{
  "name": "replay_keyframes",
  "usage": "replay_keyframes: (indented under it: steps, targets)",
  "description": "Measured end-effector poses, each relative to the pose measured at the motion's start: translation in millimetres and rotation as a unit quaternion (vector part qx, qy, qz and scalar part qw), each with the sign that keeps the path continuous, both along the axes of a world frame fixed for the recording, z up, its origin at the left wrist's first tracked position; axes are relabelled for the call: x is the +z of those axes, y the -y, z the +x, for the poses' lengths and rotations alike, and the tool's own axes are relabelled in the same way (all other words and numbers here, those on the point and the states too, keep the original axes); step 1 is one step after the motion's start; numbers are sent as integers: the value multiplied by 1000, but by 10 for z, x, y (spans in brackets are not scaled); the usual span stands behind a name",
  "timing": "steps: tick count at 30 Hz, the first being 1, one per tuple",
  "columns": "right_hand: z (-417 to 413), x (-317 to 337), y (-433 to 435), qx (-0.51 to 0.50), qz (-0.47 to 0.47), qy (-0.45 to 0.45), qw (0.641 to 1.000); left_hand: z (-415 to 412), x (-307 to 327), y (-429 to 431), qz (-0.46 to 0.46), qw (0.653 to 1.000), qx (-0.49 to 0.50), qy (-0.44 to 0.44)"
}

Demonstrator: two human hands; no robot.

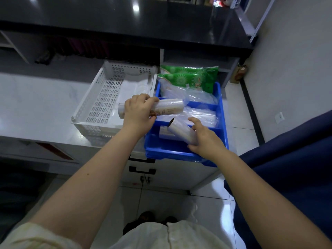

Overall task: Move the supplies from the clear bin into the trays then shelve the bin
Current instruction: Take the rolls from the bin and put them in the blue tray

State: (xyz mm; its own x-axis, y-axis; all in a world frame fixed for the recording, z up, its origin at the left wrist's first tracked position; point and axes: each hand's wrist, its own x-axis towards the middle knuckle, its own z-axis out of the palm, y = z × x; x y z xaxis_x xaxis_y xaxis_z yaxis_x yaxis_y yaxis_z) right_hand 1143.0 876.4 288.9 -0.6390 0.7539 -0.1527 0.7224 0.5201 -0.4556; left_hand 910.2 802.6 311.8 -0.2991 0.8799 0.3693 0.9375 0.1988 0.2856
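Head view: left hand [137, 109] clamped round one roll [166, 108] above blue tray [222, 123] at 12 o'clock — right hand [206, 139] loosely cupping second roll [181, 132] over near compartment. Mid-transfer, seemingly; next, lowering both rolls in. Clear bin unidentifiable.

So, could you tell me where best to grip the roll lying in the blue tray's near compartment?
Probably around the middle of the roll, from above and the right, where the right hand already is: it lies tilted, its dark open core end raised toward the left.
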Motion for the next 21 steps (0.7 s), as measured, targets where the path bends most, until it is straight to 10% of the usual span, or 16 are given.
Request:
replay_keyframes:
  steps: [7,21]
  targets:
    - [77,496,-205,-89,66,-199,974,102,-86,42,-31,1000,1,1]
    - [162,597,-283,-69,146,-131,978,881,-323,3,-185,969,-162,-12]
